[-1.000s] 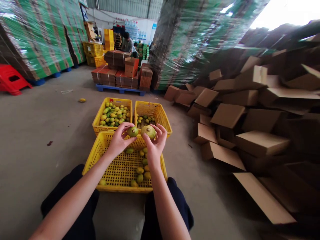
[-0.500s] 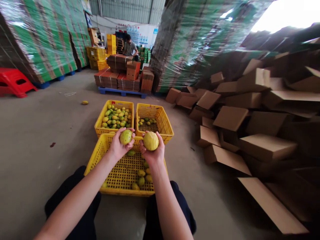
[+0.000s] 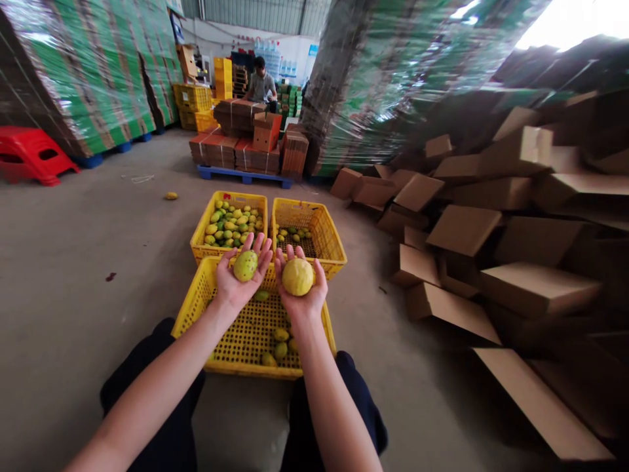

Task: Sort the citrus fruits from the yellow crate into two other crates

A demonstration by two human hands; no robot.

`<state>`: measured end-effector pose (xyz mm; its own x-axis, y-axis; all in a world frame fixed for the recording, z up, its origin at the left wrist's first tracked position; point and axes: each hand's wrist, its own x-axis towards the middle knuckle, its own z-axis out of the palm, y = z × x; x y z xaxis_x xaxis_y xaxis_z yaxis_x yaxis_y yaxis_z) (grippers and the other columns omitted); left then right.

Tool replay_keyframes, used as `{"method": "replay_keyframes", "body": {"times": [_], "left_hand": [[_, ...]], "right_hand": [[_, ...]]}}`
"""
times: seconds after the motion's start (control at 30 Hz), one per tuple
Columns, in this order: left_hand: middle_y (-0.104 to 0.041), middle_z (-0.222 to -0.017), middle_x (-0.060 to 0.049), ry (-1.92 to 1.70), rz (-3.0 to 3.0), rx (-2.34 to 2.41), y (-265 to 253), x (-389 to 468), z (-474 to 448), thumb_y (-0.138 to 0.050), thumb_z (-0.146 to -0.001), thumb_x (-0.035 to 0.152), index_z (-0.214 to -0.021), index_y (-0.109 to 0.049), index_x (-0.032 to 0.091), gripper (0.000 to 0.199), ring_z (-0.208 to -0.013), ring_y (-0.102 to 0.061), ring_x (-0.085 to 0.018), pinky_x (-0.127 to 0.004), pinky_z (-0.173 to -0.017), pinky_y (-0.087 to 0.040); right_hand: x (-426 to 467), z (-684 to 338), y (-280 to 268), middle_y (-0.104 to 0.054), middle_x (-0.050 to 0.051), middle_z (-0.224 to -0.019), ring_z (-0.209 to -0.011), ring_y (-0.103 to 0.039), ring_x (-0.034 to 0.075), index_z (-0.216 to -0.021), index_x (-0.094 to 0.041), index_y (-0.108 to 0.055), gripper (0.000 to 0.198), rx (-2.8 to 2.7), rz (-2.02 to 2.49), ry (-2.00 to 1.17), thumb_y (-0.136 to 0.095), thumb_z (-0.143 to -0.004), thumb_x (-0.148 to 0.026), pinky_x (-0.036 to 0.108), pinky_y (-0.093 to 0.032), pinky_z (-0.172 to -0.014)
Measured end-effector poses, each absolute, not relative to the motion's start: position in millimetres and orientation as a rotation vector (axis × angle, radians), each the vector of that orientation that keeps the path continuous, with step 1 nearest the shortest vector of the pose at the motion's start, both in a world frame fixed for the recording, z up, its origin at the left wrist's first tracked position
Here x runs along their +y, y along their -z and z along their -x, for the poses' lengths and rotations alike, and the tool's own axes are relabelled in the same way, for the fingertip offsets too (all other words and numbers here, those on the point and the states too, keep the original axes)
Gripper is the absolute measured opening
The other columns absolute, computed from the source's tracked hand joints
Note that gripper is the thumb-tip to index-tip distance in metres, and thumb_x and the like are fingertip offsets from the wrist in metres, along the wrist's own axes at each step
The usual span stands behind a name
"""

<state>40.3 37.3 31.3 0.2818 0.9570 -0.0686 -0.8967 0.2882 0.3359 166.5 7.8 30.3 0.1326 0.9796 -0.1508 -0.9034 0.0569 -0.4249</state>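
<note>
My left hand (image 3: pixel 242 280) lies palm up with a spotted yellow-green fruit (image 3: pixel 246 266) resting in it, its fingers stretched out. Beside it, my right hand (image 3: pixel 303 298) cradles a rounder yellow fruit (image 3: pixel 297 277) with an uneven surface, fingers spread behind it. Both hands hover over the near yellow crate (image 3: pixel 230 368), where several greenish-yellow fruits (image 3: pixel 280 351) lie, mostly at the right side. Behind it, the left yellow crate (image 3: pixel 193 241) holds many similar fruits, while the right yellow crate (image 3: pixel 331 234) has a smaller group at its far side. My forearms cover part of the near crate.
Cardboard boxes (image 3: pixel 464 231) are heaped on the right. One fruit (image 3: pixel 171 196) lies on the floor at left, near a red stool (image 3: pixel 37 154). Bundled cartons on a blue pallet (image 3: pixel 246 176) stand ahead, with a person (image 3: pixel 263 85) behind. Wrapped stacks (image 3: pixel 103 72) flank the space.
My fingers have opened out from around both fruits, which now rest on the palms. The left palm has turned upward. The whole view has shifted slightly.
</note>
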Motion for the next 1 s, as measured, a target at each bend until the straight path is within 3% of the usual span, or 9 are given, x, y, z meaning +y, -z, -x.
{"method": "replay_keyframes", "body": {"times": [0.47,0.67,0.8,0.9,1.0], "left_hand": [[-0.070,-0.116,-0.006,-1.263,-0.206,0.289,-32,37,-42,-0.047,-0.080,0.022,-0.124,-0.060,0.020,0.046,-0.120,-0.059,-0.022,-0.035,-0.093,-0.053],[-0.070,-0.115,-0.009,-1.235,-0.135,0.274,-32,37,-43,-0.045,-0.080,0.019,-0.123,-0.060,0.017,0.046,-0.118,-0.061,-0.021,-0.034,-0.092,-0.054],[-0.070,-0.113,-0.010,-1.230,-0.092,0.273,-32,41,-44,-0.045,-0.083,0.023,-0.117,-0.062,0.016,0.039,-0.114,-0.063,-0.023,-0.035,-0.091,-0.055],[-0.072,-0.101,-0.010,-1.116,-0.145,0.341,-20,33,-53,-0.043,-0.087,0.027,-0.112,-0.063,0.015,0.034,-0.094,-0.071,-0.023,-0.035,-0.077,-0.059],[-0.070,-0.073,-0.007,-0.749,-0.289,0.566,4,9,-67,-0.046,-0.088,0.027,-0.108,-0.064,0.013,0.030,-0.049,-0.064,-0.015,-0.023,-0.044,-0.050]], "right_hand": [[8,-165,-29,-0.069,0.007,-0.120,-0.114,-0.063,0.025,-0.107,-0.020,-0.064,0.037,-0.146,0.474,-1.456,-0.047,-0.078,-0.036,0.045,-0.054,-0.093],[9,-168,-26,-0.069,0.009,-0.118,-0.119,-0.060,0.026,-0.108,-0.020,-0.064,0.037,-0.170,0.460,-1.458,-0.049,-0.077,-0.036,0.049,-0.052,-0.094],[11,-172,-27,-0.069,0.011,-0.116,-0.118,-0.061,0.026,-0.106,-0.018,-0.064,0.037,-0.093,0.449,-1.442,-0.049,-0.077,-0.035,0.043,-0.055,-0.090],[12,-182,-33,-0.070,0.011,-0.112,-0.114,-0.063,0.024,-0.105,-0.018,-0.063,0.036,-0.002,0.455,-1.387,-0.045,-0.078,-0.034,0.039,-0.059,-0.082],[10,-198,-42,-0.072,0.010,-0.106,-0.108,-0.067,0.023,-0.103,-0.017,-0.063,0.035,0.054,0.484,-1.310,-0.043,-0.078,-0.031,0.034,-0.060,-0.074]]}}
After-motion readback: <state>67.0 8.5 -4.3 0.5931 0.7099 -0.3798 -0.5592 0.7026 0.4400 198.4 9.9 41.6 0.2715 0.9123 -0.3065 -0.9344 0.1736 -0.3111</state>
